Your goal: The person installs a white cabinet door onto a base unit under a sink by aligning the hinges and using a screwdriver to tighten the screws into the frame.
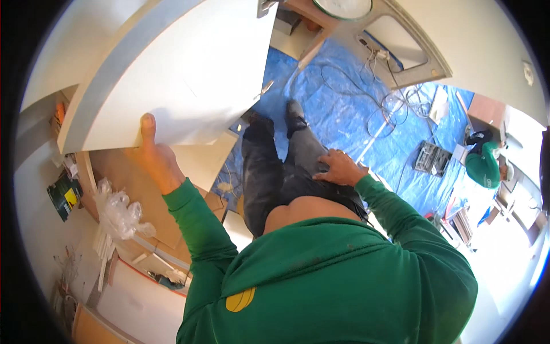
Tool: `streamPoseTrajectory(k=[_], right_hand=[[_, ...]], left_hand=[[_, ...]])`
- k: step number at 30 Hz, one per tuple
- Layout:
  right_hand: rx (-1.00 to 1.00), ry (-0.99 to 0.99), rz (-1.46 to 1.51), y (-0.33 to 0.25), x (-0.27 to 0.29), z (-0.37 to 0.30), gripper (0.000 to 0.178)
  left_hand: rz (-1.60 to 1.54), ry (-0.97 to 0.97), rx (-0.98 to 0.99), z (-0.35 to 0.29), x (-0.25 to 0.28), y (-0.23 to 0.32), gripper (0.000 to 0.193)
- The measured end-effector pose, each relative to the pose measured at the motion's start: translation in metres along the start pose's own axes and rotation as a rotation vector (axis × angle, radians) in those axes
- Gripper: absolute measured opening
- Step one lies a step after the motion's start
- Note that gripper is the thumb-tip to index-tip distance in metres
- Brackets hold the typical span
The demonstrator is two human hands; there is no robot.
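A large white cabinet door [195, 74] with a grey border along its outer edge stands at the upper left. My left hand [154, 160] grips its lower edge, thumb up on the white face and the other fingers hidden behind the panel. Metal hinges show on the door's right side, one hinge [264, 90] low and another hinge [264, 7] at the top. My right hand [341, 168] lies on my thigh over the dark trousers, fingers apart, with nothing in it.
Blue plastic sheeting [338, 86] covers the floor, with loose cables [389, 106] across it. An open tool case [432, 159] lies to the right, near a person in green [484, 166]. Crumpled clear plastic [120, 212] sits on the left beside a brown board [137, 189].
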State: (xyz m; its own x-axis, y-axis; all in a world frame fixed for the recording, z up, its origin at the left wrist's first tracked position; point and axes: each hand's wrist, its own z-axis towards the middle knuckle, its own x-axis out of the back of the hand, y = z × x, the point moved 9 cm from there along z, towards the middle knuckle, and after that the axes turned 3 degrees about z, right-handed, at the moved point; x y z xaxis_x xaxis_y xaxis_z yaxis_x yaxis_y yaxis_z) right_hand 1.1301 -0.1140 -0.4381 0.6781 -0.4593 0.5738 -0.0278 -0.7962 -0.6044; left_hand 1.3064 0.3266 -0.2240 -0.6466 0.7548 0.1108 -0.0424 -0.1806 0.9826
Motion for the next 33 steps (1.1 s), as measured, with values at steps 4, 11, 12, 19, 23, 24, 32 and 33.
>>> streamPoseTrajectory(k=[4,11,12,19,23,24,32,33], right_hand=[[0.123,-0.102,0.053,-0.025,-0.012,0.026,0.039],[-0.364,-0.599,0.585,-0.061,-0.009,0.056,0.025],[-0.311,-0.709,0.763,-0.064,-0.013,0.043,0.024],[-0.696,-1.004,1.018,-0.133,-0.041,0.080,0.013],[-0.769,-1.050,0.912,-0.144,-0.063,0.099,0.014],[-0.612,-0.782,0.929,-0.158,-0.032,0.119,0.017],[-0.656,-0.144,-0.202,0.025,0.019,-0.079,0.019],[-0.815,-0.126,-0.015,0.033,0.026,-0.095,0.020]], left_hand=[[-0.062,0.059,0.075,0.041,0.023,-0.028,0.042],[-0.133,0.154,0.117,0.106,0.071,-0.095,0.045],[-0.152,0.174,0.113,0.112,0.073,-0.100,0.045],[-0.231,0.235,0.205,0.142,0.081,-0.132,0.039],[-0.213,0.252,0.215,0.159,0.081,-0.146,0.038],[-0.223,0.250,0.218,0.165,0.079,-0.148,0.038],[-0.057,0.246,0.266,0.192,0.064,-0.147,0.043],[-0.069,0.278,0.262,0.195,0.065,-0.146,0.043]])
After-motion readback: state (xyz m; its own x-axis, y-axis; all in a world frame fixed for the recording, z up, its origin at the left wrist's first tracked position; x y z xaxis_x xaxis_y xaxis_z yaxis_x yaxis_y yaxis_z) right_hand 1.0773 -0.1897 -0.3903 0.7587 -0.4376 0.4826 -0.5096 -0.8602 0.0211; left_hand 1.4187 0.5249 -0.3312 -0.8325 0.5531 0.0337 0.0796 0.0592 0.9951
